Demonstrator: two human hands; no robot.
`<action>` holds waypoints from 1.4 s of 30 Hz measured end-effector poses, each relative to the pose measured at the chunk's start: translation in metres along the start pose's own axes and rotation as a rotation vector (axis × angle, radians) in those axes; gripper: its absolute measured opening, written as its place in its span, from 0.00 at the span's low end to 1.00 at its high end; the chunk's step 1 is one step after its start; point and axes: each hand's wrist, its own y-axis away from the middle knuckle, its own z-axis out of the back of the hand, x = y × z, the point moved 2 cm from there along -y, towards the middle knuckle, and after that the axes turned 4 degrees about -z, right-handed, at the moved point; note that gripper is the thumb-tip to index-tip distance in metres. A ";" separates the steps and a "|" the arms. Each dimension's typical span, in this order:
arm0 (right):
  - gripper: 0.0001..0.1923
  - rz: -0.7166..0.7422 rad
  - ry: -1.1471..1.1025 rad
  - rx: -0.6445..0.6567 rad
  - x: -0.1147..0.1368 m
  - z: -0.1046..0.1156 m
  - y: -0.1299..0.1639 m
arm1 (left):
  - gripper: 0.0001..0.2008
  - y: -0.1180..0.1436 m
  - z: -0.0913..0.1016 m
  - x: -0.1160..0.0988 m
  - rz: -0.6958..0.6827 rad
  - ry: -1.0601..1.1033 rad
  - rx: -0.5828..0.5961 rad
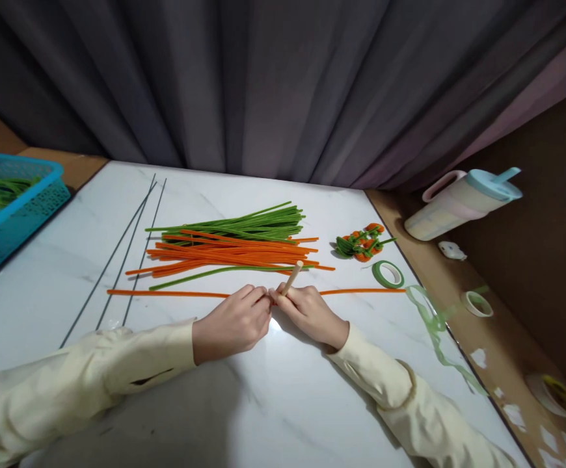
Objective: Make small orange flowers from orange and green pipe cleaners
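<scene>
My left hand (231, 322) and my right hand (308, 313) meet at the fingertips over a long orange pipe cleaner (166, 294) that lies straight across the white marble table (263, 403). My right hand grips a short wooden stick (293, 276) that points up and away, and its fingers also pinch the orange pipe cleaner. My left hand pinches the same pipe cleaner just left of the stick. Behind the hands lies a pile of orange and green pipe cleaners (234, 247).
Thin grey wires (127, 253) lie diagonally at the left. A roll of green tape (388, 273), a small orange-and-green twisted piece (361, 242), a loose green tape strip (439, 331), a blue basket (4, 208) far left, and a tipped pastel cup (458, 203) at right.
</scene>
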 end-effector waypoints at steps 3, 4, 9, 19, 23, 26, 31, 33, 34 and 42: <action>0.19 -0.045 -0.213 -0.125 -0.005 0.001 0.001 | 0.09 -0.001 -0.001 0.000 0.002 -0.003 0.012; 0.19 -0.063 -0.283 -0.192 -0.006 0.003 0.002 | 0.09 -0.001 -0.001 0.000 0.002 -0.006 0.013; 0.18 -0.054 -0.370 -0.400 -0.009 0.008 0.006 | 0.10 0.004 -0.005 0.000 0.029 0.029 0.031; 0.14 -0.332 -0.827 -0.365 -0.015 0.006 -0.004 | 0.09 0.006 -0.010 0.008 0.218 0.261 0.032; 0.15 -0.398 -0.896 -0.408 -0.013 0.009 -0.007 | 0.12 0.004 -0.013 0.011 0.325 0.366 0.129; 0.15 -0.389 -0.855 -0.422 -0.014 0.008 -0.007 | 0.13 0.003 -0.013 0.011 0.362 0.386 0.174; 0.15 -0.322 -0.761 -0.455 -0.016 0.006 -0.003 | 0.11 0.002 -0.011 0.013 0.441 0.497 0.226; 0.15 -0.252 -0.750 -0.436 -0.012 0.006 0.001 | 0.11 0.001 -0.010 0.015 0.465 0.530 0.236; 0.15 -0.215 -0.758 -0.412 -0.010 0.006 0.002 | 0.10 0.001 -0.010 0.015 0.474 0.539 0.240; 0.16 -0.316 -0.994 -0.226 -0.004 0.005 -0.002 | 0.15 -0.002 -0.009 0.013 0.421 0.406 0.264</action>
